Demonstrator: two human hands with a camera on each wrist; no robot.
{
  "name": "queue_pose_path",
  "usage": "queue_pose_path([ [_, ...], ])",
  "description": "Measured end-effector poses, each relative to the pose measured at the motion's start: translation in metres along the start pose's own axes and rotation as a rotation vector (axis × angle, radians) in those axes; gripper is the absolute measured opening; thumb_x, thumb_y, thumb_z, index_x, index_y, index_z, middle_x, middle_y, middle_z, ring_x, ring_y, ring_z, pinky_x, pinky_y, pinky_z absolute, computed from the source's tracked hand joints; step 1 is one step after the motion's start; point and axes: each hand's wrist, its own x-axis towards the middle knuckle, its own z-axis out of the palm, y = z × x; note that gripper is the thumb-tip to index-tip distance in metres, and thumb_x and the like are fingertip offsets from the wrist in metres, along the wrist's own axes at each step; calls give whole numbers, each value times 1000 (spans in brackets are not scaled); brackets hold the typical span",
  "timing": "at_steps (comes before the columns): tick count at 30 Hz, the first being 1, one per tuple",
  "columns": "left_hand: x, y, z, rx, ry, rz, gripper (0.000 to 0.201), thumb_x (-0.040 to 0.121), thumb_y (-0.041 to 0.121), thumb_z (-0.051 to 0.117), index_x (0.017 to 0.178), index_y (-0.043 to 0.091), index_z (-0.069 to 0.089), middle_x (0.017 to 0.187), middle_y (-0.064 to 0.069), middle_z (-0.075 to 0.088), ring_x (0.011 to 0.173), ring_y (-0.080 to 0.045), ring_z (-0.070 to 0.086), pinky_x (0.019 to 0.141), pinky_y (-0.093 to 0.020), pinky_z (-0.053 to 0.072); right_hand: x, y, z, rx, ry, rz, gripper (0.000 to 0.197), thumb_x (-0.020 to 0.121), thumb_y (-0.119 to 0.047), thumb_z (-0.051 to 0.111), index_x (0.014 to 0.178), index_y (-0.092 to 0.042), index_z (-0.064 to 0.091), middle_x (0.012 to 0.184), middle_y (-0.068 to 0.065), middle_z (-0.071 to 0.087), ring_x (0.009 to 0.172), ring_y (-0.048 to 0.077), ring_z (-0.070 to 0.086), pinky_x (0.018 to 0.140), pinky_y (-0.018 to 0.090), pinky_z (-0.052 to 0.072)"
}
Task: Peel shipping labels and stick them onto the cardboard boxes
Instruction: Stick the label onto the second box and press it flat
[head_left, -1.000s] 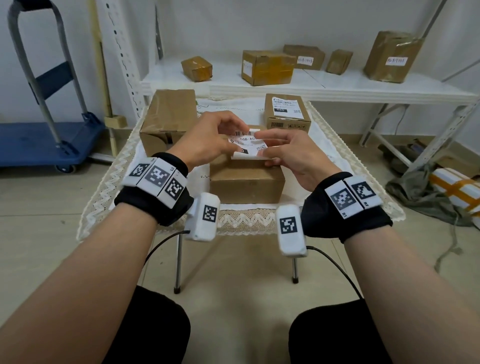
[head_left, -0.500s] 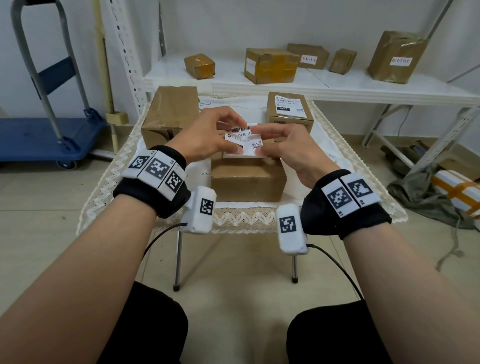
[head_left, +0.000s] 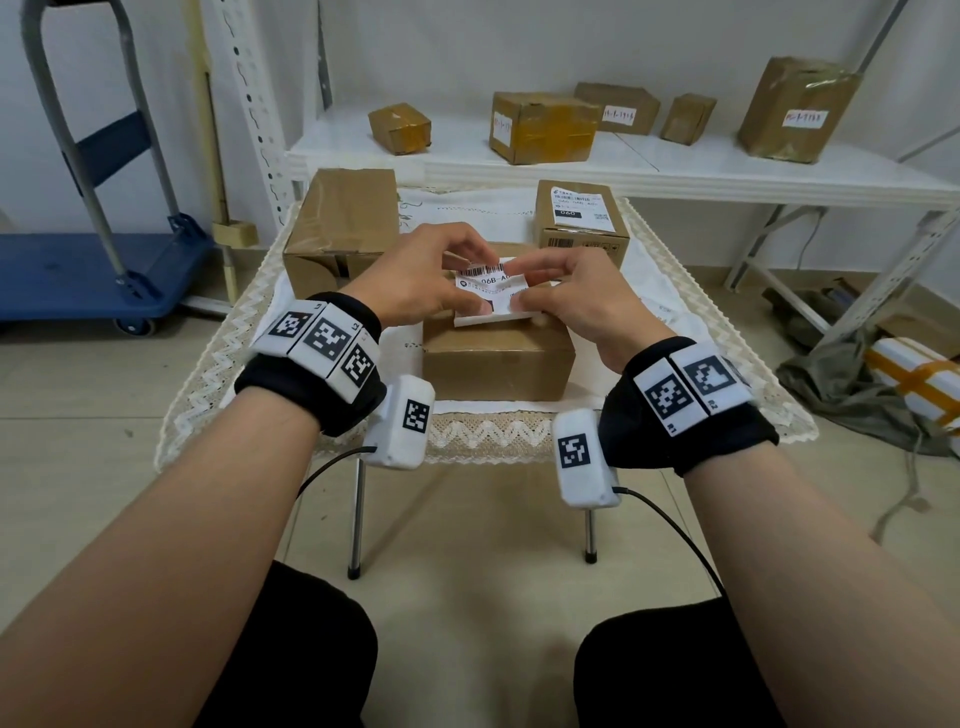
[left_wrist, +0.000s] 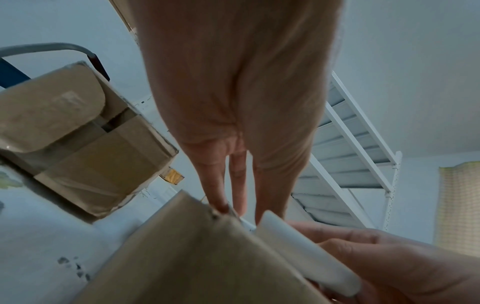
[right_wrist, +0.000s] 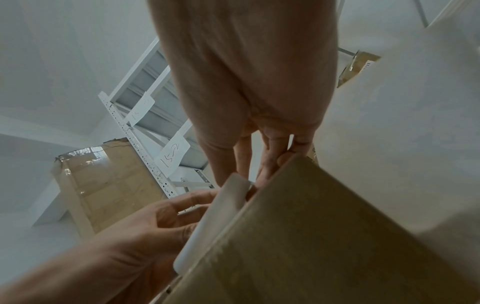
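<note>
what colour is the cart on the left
Blue deck with a grey metal handle; the head view shows it best.

Matt brown cardboard box under a smooth white paper label. Lace-edged cloth covers the table. Glossy tape wraps a shelf parcel.

Blue platform trolley at left; white metal shelf behind lace-edged tabletop cloth; tiled floor.

Parcel storeroom: taped boxes on metal shelving
</note>
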Motion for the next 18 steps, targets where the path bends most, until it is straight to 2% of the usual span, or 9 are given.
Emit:
queue_pose_path([
  [2, 0, 0, -1, 1, -6, -2, 47, 77, 7, 86, 117, 19, 65, 128, 1, 65, 122, -16, 60, 102, -31, 50, 1, 0, 1, -16, 4, -3, 33, 85, 4, 75, 111, -17, 76, 102, 1, 68, 70, 6, 59, 58, 15, 49],
  [8, -1, 0, -1, 0, -19, -9, 47, 76, 8, 86, 117, 19, 65, 129, 0, 65, 121, -16, 61, 98, -25, 48, 2, -1, 2, -67, 13, -17, 33, 83, 1, 78, 112, -16, 77, 109, 6, 70, 72, 7, 60, 68, 21, 52],
  [11, -2, 0, -1, 11, -23, -12, 48, 77, 8, 86, 118, 19, 64, 129, 1, 65, 120, -15, 61, 89, -16, 45, 1, -2, 3, -100, 16, -31, 33, 83, 0, 79, 113, -15, 77, 110, 7, 69, 71, 8, 61, 66, 20, 53],
  [14, -2, 1, -1, 12, -24, -18, 48, 77, 8, 85, 119, 19, 64, 128, 1, 65, 120, -14, 60, 83, -12, 44, 1, -3, 3, -130, 16, -39, 34, 83, -1, 80, 114, -14, 77, 104, 5, 67, 67, 6, 58, 60, 15, 50],
  [16, -2, 1, -1, 18, -26, -17, 47, 77, 9, 86, 118, 20, 64, 128, 1, 65, 120, -14, 60, 82, -11, 43, 0, -3, 2, -151, 12, -42, 34, 83, -2, 80, 114, -14, 76, 98, 1, 65, 70, 5, 58, 56, 12, 49],
  [18, -2, 1, -2, 31, -29, -13, 47, 77, 10, 86, 116, 22, 63, 130, 2, 64, 122, -14, 59, 84, -12, 41, 0, -3, 2, -181, 8, -41, 33, 83, -4, 81, 113, -16, 76, 93, -2, 62, 77, 7, 59, 58, 13, 50],
])
